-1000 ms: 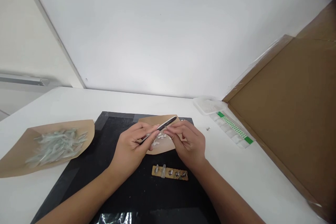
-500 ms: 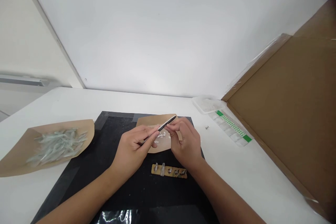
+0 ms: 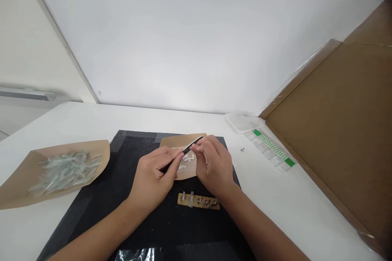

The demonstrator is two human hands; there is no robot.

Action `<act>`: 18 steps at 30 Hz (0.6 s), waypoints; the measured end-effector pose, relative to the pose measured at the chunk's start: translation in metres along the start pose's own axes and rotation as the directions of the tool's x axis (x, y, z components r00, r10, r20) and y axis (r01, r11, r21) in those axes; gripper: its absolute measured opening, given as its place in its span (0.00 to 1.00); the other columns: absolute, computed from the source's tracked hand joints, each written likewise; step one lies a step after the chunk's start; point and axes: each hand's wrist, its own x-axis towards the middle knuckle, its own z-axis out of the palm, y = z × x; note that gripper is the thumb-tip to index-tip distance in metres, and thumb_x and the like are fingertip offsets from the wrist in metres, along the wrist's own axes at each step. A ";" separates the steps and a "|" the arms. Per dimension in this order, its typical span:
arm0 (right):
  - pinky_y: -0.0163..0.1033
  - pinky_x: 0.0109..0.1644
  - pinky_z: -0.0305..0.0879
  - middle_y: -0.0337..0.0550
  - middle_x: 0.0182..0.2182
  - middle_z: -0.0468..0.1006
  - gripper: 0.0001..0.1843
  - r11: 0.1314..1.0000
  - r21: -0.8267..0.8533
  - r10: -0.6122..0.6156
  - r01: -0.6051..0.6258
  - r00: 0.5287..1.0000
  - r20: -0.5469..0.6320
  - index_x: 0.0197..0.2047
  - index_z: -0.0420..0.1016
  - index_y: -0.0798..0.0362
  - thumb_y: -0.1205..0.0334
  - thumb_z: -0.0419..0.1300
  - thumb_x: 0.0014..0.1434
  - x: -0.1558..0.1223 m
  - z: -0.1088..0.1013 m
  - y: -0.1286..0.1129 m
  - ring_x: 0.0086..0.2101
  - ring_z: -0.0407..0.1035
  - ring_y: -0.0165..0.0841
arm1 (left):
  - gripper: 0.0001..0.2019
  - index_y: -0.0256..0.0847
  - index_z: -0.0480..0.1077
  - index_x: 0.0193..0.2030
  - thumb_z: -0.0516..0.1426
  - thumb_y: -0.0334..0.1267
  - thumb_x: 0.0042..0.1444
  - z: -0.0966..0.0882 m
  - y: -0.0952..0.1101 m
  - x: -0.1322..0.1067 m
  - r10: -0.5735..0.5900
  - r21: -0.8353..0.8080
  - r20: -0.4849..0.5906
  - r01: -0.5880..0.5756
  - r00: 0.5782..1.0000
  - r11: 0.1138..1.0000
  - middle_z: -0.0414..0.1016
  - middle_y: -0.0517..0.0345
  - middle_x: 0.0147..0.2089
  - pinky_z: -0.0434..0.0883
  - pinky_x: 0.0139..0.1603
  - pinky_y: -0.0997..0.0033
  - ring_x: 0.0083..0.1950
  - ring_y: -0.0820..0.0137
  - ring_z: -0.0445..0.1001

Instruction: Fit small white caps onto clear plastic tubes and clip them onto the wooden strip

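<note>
My left hand (image 3: 153, 179) is closed round black tweezers (image 3: 190, 145), whose far end slants up to the right. My right hand (image 3: 214, 167) is curled with its fingertips pinched close to the tweezers; what it holds is too small to make out. Both hands hover over a brown paper piece (image 3: 179, 140) carrying several small white parts (image 3: 187, 160). In front of the hands a small brown strip (image 3: 198, 202) with a row of tiny fittings lies on the black mat (image 3: 128, 212).
A brown paper tray (image 3: 18, 187) with several clear pale slivers sits left. At right lie a clear container (image 3: 243, 122), a green-and-white strip (image 3: 271, 147), a tiny metal part (image 3: 242, 149) and a large cardboard sheet (image 3: 337, 130). Shiny plastic (image 3: 137, 255) shows at the near edge.
My right hand has slid left, closing in on the tweezers' far end. My left hand has stayed nearly in place with the tweezers.
</note>
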 end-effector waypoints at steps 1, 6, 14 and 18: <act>0.41 0.37 0.64 0.43 0.33 0.74 0.12 1.000 0.013 0.010 -0.010 1.000 0.015 0.35 0.64 0.48 0.72 0.56 0.69 0.001 -0.001 0.000 0.34 0.67 0.36 | 0.10 0.47 0.85 0.49 0.60 0.35 0.68 0.000 0.000 0.000 0.012 0.000 -0.002 -0.012 1.000 1.000 0.82 0.58 0.36 0.77 0.42 0.69 0.37 0.69 0.80; 0.40 0.35 0.62 0.42 0.31 0.72 0.13 0.998 0.050 0.030 -0.032 0.999 0.041 0.34 0.63 0.48 0.72 0.56 0.69 0.001 -0.001 -0.001 0.33 0.66 0.35 | 0.13 0.48 0.83 0.52 0.59 0.33 0.68 0.002 -0.001 -0.002 0.057 -0.021 0.000 -0.057 0.998 0.998 0.83 0.56 0.43 0.78 0.45 0.68 0.43 0.67 0.82; 0.41 0.37 0.62 0.42 0.32 0.74 0.12 0.999 0.048 0.022 -0.024 0.999 0.043 0.34 0.64 0.48 0.72 0.55 0.70 0.000 0.006 -0.001 0.33 0.67 0.35 | 0.13 0.45 0.83 0.54 0.58 0.32 0.68 0.001 -0.006 -0.002 0.063 -0.002 0.003 -0.063 0.998 0.998 0.82 0.55 0.43 0.77 0.44 0.70 0.42 0.68 0.81; 0.41 0.36 0.60 0.41 0.31 0.73 0.13 0.999 0.039 0.030 -0.031 0.999 0.028 0.33 0.63 0.49 0.71 0.56 0.70 0.003 0.005 0.000 0.32 0.67 0.34 | 0.13 0.43 0.83 0.53 0.58 0.31 0.68 0.001 -0.005 -0.002 0.079 -0.010 0.002 -0.079 0.997 0.997 0.82 0.54 0.42 0.77 0.45 0.71 0.42 0.69 0.81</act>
